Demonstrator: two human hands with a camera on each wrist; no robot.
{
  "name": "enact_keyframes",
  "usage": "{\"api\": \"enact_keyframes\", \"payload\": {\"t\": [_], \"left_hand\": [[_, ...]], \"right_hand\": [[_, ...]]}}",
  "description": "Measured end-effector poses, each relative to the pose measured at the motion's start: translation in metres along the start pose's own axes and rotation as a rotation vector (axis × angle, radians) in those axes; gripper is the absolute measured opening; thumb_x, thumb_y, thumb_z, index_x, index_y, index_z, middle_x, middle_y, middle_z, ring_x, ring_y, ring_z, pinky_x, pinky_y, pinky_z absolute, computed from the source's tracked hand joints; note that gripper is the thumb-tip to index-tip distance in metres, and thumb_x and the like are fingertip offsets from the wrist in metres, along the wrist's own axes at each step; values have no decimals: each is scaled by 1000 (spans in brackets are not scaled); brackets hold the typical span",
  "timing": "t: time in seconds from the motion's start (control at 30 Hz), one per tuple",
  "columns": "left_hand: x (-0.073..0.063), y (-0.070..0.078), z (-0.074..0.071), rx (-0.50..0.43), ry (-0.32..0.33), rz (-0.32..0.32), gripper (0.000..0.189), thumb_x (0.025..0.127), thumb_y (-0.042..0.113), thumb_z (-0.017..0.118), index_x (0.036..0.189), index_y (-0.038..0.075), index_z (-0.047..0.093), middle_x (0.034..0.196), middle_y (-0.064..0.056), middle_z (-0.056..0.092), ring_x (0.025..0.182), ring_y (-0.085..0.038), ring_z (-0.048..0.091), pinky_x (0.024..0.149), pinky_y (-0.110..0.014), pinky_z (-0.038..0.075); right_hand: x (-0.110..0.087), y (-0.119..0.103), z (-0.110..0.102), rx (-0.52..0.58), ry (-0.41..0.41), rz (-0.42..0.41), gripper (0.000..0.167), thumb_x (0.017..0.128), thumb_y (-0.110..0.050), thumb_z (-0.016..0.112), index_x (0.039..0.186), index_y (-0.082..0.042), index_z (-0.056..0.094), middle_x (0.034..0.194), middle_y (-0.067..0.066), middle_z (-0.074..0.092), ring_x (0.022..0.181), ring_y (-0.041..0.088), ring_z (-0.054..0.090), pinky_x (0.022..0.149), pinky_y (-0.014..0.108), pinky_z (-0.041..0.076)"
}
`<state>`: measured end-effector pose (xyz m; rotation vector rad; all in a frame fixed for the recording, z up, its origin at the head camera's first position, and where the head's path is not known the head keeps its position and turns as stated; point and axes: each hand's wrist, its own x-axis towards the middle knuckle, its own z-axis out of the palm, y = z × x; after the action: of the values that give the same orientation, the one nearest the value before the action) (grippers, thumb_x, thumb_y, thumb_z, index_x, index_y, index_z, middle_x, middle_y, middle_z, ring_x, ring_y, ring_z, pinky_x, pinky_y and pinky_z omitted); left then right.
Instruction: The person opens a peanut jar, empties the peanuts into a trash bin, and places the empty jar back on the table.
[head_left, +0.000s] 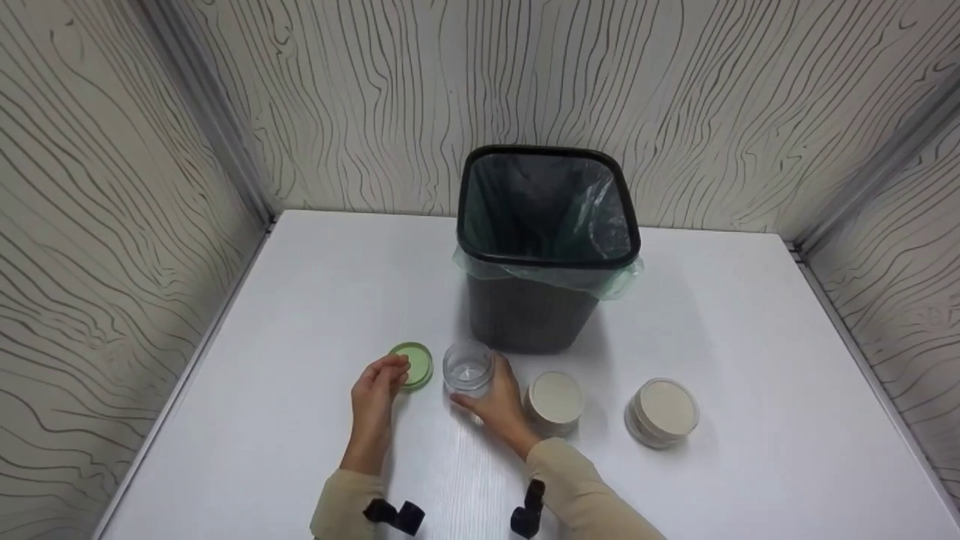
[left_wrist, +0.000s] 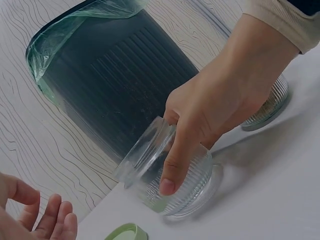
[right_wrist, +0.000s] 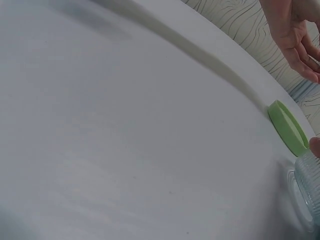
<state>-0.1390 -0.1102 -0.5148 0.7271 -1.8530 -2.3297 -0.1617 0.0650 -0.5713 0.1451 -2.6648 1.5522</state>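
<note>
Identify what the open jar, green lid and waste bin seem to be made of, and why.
Open jar: glossy glass or clear plastic; its ribbed wall is see-through, with highlights.
Green lid: probably smooth plastic; its colour is even and opaque.
Waste bin: likely matte plastic; its dark wall has fine ribs.
</note>
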Motion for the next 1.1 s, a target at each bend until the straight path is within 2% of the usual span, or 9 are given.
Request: {"api": "enact_keyframes", "payload": {"t": [0.17, 0.37, 0.67, 0.87, 1.1], "left_hand": [[1, 0, -1, 3, 0, -5, 27, 94, 10, 50, 116, -4, 56, 118, -12, 66, 95, -2, 64, 84, -15, 54], [1, -1, -2, 15, -9, 2, 27, 95, 11, 48, 116, -4, 56, 121, -14, 65, 98, -4, 65, 86, -15, 54], [0, -4, -3, 7, -16, 13, 27, 95, 8, 45, 115, -6, 56, 115, -12, 66, 97, -4, 66, 84, -14, 53], [0, -4, -2, -13, -10, 6, 25, 94, 7, 47, 114, -6, 57, 110, -7, 68, 93, -2, 65, 83, -13, 53], [-2, -3, -2, 18, -17, -10, 28, 95, 9, 46, 118, -5, 55, 118, -12, 66, 97, -3, 65, 87, -16, 54]], "right_hand": [[3, 0, 2, -35, 12, 2, 93, 65, -19, 88, 137, 10, 36, 135, 29, 49, 130, 44, 47, 113, 52, 38], [7, 0, 3, -23, 22, 7, 94, 65, -16, 87, 138, 10, 35, 135, 31, 48, 130, 46, 46, 113, 53, 37], [6, -5, 3, -13, 27, 43, 102, 60, -12, 89, 140, 11, 31, 138, 33, 45, 131, 48, 44, 113, 54, 37], [2, -8, 2, 1, 41, 20, 101, 61, -11, 89, 141, 9, 30, 138, 31, 44, 131, 47, 44, 112, 54, 38], [-3, -12, -2, -28, 53, 3, 102, 62, -12, 88, 142, 10, 28, 141, 31, 40, 134, 47, 41, 113, 55, 36]]}}
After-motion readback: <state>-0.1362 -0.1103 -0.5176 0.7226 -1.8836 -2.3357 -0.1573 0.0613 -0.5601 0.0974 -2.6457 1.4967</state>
